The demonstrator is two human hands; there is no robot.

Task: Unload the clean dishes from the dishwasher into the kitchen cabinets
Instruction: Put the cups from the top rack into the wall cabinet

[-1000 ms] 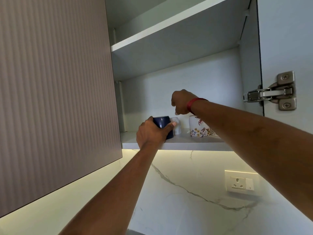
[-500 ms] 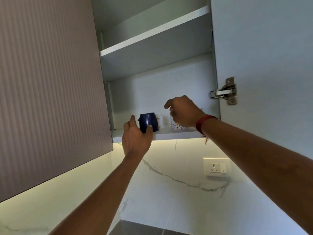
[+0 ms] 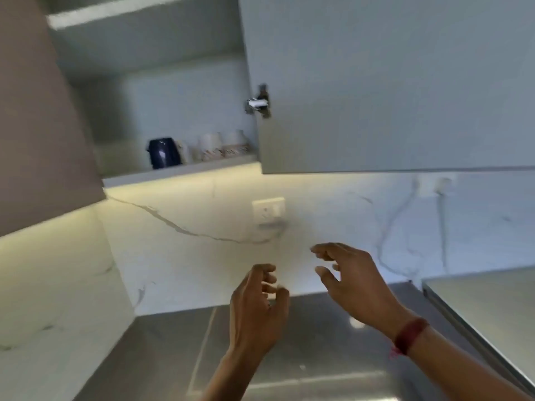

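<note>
Over the steel surface the left hand and right hand hung loosely curled, grasping nothing, with open air up to the marble wall and its socket. Higher, the open cabinet door jutted out right of the shelf. The glossy dark blue mug stood near the shelf's front edge, blurred white cups just beside it.

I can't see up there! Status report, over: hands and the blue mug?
Left hand empty, fingers loosely curled; right hand empty, open. Dark blue mug on lower cabinet shelf beside white cups. Cabinet door open, nothing blocking.
</note>
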